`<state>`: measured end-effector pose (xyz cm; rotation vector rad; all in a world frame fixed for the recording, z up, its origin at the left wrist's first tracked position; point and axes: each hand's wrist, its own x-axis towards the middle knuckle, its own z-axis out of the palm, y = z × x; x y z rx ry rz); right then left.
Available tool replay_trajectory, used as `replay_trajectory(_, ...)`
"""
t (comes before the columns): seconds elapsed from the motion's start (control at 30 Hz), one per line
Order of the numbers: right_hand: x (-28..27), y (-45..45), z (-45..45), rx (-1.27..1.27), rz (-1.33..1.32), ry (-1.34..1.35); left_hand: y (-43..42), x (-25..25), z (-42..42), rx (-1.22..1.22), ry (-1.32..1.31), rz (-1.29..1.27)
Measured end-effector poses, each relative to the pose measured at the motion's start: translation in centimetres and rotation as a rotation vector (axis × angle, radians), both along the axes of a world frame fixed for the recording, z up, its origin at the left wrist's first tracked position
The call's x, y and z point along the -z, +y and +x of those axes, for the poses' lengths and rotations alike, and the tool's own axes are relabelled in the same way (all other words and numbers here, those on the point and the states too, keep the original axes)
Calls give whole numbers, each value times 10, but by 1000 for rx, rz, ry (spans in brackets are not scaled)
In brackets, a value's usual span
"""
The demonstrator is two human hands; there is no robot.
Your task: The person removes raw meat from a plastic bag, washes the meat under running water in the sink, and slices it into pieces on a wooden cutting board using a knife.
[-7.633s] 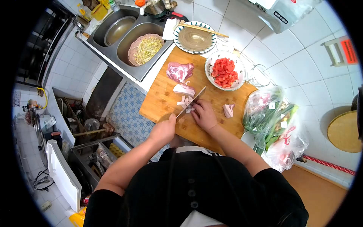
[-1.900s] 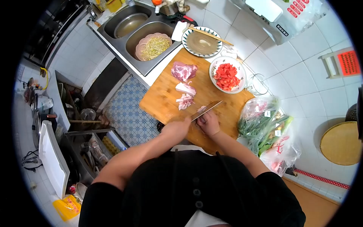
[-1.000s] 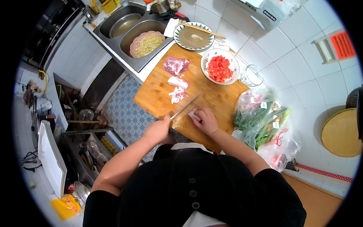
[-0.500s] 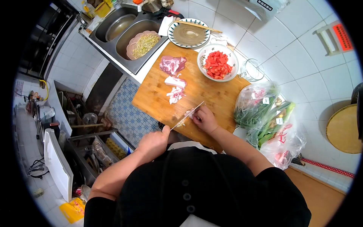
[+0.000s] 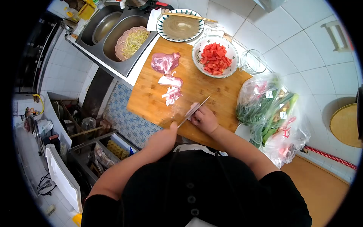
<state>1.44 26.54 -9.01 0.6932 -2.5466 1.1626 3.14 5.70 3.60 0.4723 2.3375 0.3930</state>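
Observation:
My left hand is closed round the handle of a knife, whose blade slants up and right over the wooden cutting board. Close against the blade, my right hand has its fingers curled on a small piece of meat. Small cut bits of meat lie farther left on the board, below a pale fatty slab. Behind these is a larger chunk of raw meat. A white bowl of cut red pieces stands at the board's back edge.
Behind the board are a patterned plate with chopsticks across it and a glass. A pink basket of sprouts sits in the sink. Bagged green vegetables lie at the right.
Compared with earlier frames, the separate meat piece on the board's right is gone from there, and a piece is under my right hand. Knife and hands have shifted slightly; the view has moved too.

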Motion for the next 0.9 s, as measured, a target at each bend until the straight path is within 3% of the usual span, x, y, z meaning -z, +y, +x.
replay_trajectory(0.07,2,0,3,2,-7,19,22,20,-18,36,87,141)
replay_trajectory(0.17,-3,2,-1,4,13,55,33,5,-34,78,46,8)
replay_trajectory(0.27,-2,1,4,6,36,24,-9,-8,-4,-2,-61,-20)
replay_trajectory(0.37,1,1,5,15,48,-15,-11,3,2,-23,-2,-2)
replay_trajectory(0.47,1,0,5,-11,59,-25,41,11,-43,72,88,43)
replay_trajectory(0.57,0,7,7,9,91,6,28,22,-28,47,143,90)
replay_trajectory(0.67,-3,11,11,15,78,-6,-8,-6,-5,5,32,-82)
replay_trajectory(0.9,-11,27,17,-29,35,30,-26,12,4,-160,158,-37)
